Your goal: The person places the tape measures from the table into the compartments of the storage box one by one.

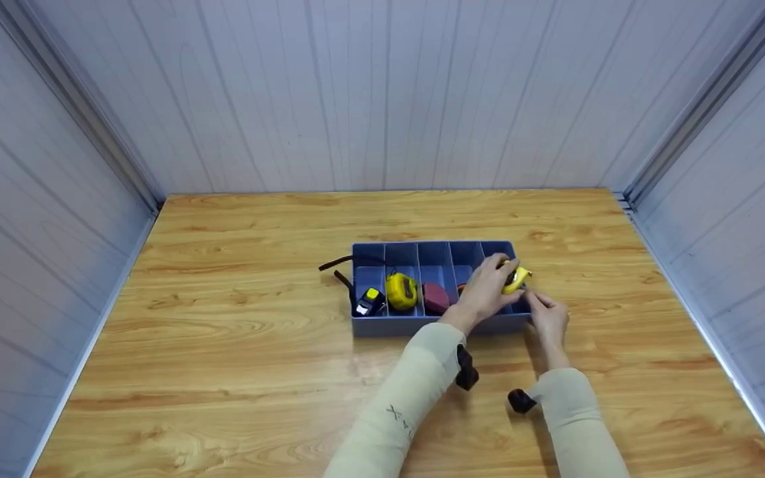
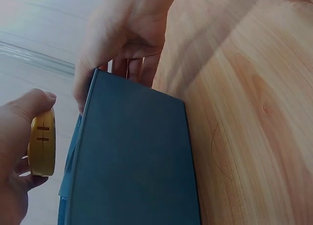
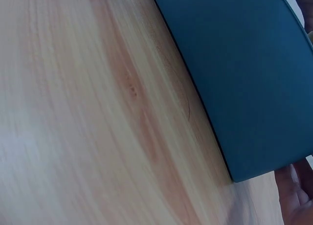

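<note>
My left hand [image 1: 489, 285] holds a yellow tape measure [image 1: 516, 280] above the right end of a blue-grey divided box [image 1: 416, 326]. In the left wrist view the tape measure [image 2: 42, 144] sits between thumb and fingers, beside the box wall [image 2: 132, 151]. My right hand [image 1: 548, 322] grips the box at its right end; in the left wrist view its thumb is at the rim and its fingers lie along the outer wall. In the right wrist view, part of the right hand [image 3: 296, 195] shows at the box's corner.
From the left, the box's compartments hold a black-and-yellow tape measure [image 1: 370, 302] with a black strap [image 1: 346, 260] hanging outside, a yellow one [image 1: 401, 292] and a dark red one [image 1: 435, 298]. A partly hidden orange-edged item [image 1: 461, 288] follows. Pale panel walls [image 1: 382, 99] surround the wooden table [image 1: 236, 372].
</note>
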Demonstrator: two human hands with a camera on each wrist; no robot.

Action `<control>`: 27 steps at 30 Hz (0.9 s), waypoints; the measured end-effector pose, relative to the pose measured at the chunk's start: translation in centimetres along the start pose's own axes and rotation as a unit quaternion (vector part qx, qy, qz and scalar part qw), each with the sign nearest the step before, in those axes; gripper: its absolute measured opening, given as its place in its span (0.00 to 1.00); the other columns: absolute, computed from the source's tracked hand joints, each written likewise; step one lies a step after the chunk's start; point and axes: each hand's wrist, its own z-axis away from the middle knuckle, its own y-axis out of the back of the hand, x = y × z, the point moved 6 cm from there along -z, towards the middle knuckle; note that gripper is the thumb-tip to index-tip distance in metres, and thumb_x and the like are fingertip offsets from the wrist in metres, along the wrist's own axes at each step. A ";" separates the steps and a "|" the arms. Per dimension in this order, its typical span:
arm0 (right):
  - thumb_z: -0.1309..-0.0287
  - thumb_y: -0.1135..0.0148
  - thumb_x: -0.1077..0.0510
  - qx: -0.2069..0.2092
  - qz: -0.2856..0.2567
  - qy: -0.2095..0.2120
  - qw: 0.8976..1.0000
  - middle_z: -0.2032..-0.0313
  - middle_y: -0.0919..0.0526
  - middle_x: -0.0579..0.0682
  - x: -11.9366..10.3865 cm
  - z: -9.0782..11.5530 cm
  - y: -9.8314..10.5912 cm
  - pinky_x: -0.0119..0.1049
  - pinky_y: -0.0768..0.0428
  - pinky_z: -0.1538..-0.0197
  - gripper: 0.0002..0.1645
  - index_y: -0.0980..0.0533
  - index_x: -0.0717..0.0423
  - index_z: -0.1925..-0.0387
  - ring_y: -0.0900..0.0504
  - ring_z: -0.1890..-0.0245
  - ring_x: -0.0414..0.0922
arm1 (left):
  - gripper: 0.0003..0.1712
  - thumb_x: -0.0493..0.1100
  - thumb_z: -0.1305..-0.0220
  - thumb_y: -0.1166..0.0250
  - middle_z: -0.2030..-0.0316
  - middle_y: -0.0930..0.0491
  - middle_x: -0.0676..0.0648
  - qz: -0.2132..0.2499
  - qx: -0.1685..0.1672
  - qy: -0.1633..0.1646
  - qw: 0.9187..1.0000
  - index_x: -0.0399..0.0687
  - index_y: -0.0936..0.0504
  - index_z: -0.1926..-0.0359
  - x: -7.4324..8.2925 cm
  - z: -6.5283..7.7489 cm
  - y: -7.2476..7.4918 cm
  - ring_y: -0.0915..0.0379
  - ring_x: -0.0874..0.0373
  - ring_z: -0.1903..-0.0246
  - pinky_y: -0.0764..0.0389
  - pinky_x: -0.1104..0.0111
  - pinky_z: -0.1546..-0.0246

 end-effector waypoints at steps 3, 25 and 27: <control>0.53 0.39 0.41 -0.006 0.003 0.002 1.000 0.55 0.21 0.52 -0.9 0.6 0.3 0.37 0.32 0.47 0.27 0.21 0.54 0.56 0.27 0.51 0.46 | 0.33 0.55 0.43 0.42 0.43 0.37 0.49 -0.005 -0.007 0.002 1.000 0.52 0.36 0.38 0.0 -0.1 -0.1 0.42 0.58 0.43 0.37 0.71 0.47; 0.57 0.38 0.36 -0.007 -0.014 -0.007 1.000 0.57 0.20 0.49 -0.4 0.4 -0.1 0.31 0.25 0.59 0.29 0.19 0.52 0.60 0.25 0.55 0.42 | 0.33 0.54 0.43 0.41 0.43 0.36 0.47 -0.026 -0.022 0.004 0.999 0.49 0.35 0.38 -0.4 -0.6 -0.7 0.42 0.58 0.43 0.37 0.72 0.46; 0.57 0.38 0.36 -0.009 -0.009 -0.009 1.000 0.57 0.20 0.49 -0.3 0.3 -0.1 0.31 0.25 0.58 0.28 0.19 0.51 0.60 0.25 0.55 0.41 | 0.33 0.54 0.44 0.41 0.43 0.36 0.47 -0.030 -0.023 0.006 0.999 0.49 0.35 0.38 -0.5 -0.7 -0.8 0.42 0.57 0.42 0.38 0.71 0.45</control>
